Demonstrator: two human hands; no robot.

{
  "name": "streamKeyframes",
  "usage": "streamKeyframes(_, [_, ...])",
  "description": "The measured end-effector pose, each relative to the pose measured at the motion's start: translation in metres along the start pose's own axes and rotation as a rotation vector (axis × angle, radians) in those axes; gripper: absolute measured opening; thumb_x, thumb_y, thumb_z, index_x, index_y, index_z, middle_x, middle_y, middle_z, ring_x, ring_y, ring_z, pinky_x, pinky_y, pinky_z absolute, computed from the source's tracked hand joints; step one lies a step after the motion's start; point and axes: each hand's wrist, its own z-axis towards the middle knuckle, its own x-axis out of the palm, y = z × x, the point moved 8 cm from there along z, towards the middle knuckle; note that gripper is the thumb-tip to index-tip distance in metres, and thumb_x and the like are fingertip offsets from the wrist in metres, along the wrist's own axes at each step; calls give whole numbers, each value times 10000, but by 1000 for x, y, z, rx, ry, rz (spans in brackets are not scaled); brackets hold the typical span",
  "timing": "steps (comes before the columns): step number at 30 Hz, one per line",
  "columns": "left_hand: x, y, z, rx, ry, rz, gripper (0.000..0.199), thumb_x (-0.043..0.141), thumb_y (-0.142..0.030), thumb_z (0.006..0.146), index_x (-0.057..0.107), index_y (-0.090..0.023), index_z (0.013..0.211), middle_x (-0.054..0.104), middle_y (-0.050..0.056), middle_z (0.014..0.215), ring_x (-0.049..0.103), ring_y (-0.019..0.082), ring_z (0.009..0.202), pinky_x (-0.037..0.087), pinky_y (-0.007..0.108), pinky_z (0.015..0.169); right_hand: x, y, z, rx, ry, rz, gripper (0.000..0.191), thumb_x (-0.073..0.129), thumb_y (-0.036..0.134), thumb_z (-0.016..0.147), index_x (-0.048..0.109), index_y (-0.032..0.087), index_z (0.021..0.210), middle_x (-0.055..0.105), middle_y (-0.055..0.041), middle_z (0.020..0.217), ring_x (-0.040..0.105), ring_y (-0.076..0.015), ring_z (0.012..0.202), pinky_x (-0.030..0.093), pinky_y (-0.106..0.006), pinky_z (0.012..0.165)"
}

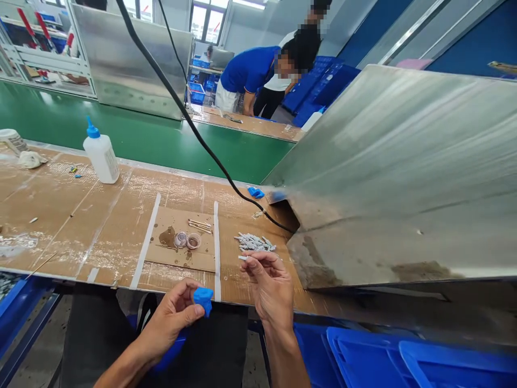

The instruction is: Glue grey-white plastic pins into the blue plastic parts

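Observation:
Pinched in my left hand (175,312) is a small blue plastic part (203,300), held over the bench's front edge above my lap. My right hand (269,285) has its fingertips closed on a small light-grey stick-like piece (243,258). Just beyond that hand lies a heap of similar light-grey pieces (254,242) on the cardboard-covered bench. Left of the heap, two small round cups (193,241) sit side by side on a stained cardboard sheet (165,256). Several cotton swabs (200,226) lie behind them. Another blue piece (256,192) rests farther back.
A white bottle with a blue cap (102,156) stands at the left. A black cable (194,126) hangs diagonally across the bench. At the right, a large metal panel (396,183) slopes upward. Blue bins (363,355) are below it. Beyond the green surface (226,153), a person in blue bends over.

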Motion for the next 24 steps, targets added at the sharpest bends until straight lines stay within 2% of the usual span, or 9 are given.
streamKeyframes(2, [2,3,-1,-10,52,57,328,754,-366,822,605,-215,1072,527,-82,636,391,18,426,257,165,420,1,-8,3,73,1,18,346,935,395,560,742,171,739,739,-46,799,639,-107,613,577,-234,595])
streamKeyframes(5, [2,5,-3,6,110,28,384,713,-400,837,539,-230,1134,624,-40,752,492,37,405,337,193,446,3,-23,0,197,17,47,381,954,382,520,783,182,796,755,-51,807,664,-113,641,589,-216,606])
streamKeyframes(8, [-1,3,-3,29,106,-101,299,624,-479,886,524,-227,1014,626,-19,790,556,69,464,375,213,487,11,-30,-6,253,70,47,381,947,384,548,800,199,847,772,-58,852,699,-126,676,610,-219,650])
streamKeyframes(11, [-6,-1,-2,44,66,-151,204,562,-432,949,532,-241,1016,600,-31,764,520,57,503,343,208,517,16,-27,-10,202,86,3,320,908,406,633,800,213,863,766,-42,789,712,-138,672,625,-248,682])
streamKeyframes(14, [-8,-2,-3,44,80,-184,306,633,-422,913,605,-227,1147,587,-10,792,492,54,559,321,221,560,14,-25,-13,136,65,-56,316,896,404,657,789,217,888,752,-25,746,708,-136,654,614,-239,662])
streamKeyframes(18, [-9,-4,-7,101,140,-175,335,650,-460,894,706,-192,1087,535,-3,756,429,52,568,270,241,565,1,-39,-18,123,50,-154,321,866,409,702,774,194,922,758,-41,791,710,-148,689,599,-253,687])
streamKeyframes(24, [-10,-1,-11,177,184,-43,333,582,-462,938,714,-204,1102,517,1,715,409,79,601,261,249,560,-22,-51,-24,103,-4,-327,387,803,451,769,754,185,1045,765,-49,854,710,-157,739,579,-270,738])
